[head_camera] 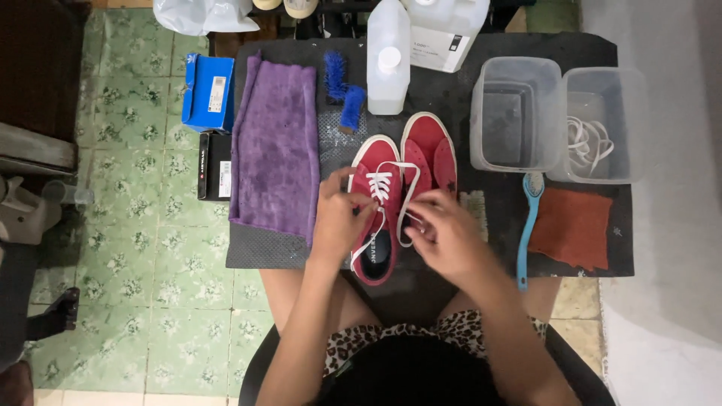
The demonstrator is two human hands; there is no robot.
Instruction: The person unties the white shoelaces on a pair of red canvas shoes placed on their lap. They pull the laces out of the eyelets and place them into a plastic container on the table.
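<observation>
On black table (451,90): two red sneakers (380,188), two hands (342,218), one white lace (402,203).

Purple towel (275,146), blue brushes (344,89), clear tubs (516,113).

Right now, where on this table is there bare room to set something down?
Bare table shows along the far edge beyond the two clear tubs, and on the dotted mat below the purple towel. The middle is crowded: left hand and right hand work white laces over the red shoes, with blue brushes and jugs behind.
</observation>
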